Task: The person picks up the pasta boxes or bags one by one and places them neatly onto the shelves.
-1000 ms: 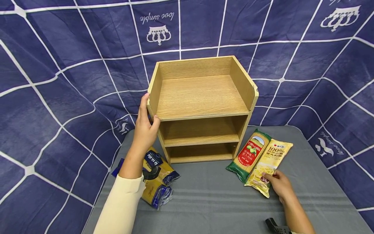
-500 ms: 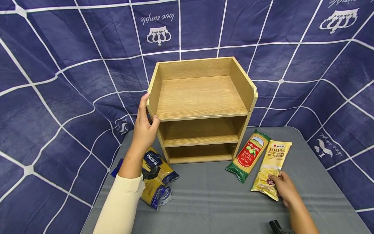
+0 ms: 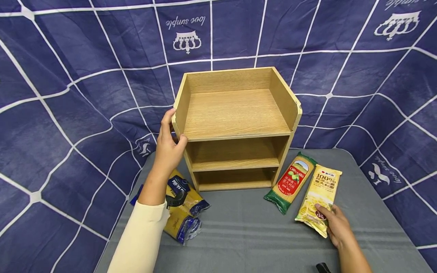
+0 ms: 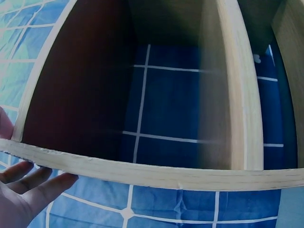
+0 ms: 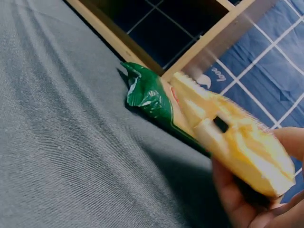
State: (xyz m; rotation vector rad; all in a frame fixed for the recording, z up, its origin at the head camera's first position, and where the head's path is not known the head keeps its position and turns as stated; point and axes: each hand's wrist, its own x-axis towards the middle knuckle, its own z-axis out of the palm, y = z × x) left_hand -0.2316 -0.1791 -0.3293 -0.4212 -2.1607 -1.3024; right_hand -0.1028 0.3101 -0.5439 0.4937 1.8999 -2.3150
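A wooden shelf point(image 3: 235, 134) with an open top tray and two compartments stands at the back. My left hand point(image 3: 167, 151) grips the front edge of its left side panel, the thumb on the near side and the fingers around the outside, as the left wrist view also shows. On the right, my right hand point(image 3: 338, 226) holds a yellow pasta packet point(image 3: 322, 185) by its lower end, thumb on top. The right wrist view has the packet point(image 5: 237, 137) raised off the cloth. Left of it lies a green and red pasta packet point(image 3: 293, 180), beside the shelf.
Blue and yellow pasta packets point(image 3: 177, 223) lie at the left, partly hidden under my left forearm. Grey cloth point(image 3: 246, 235) covers the table. A blue checked curtain point(image 3: 85, 94) hangs behind and at both sides.
The yellow packet has moved right and slightly toward me in my right hand, opening a gap from the green packet's lower end. My left hand stays on the shelf.
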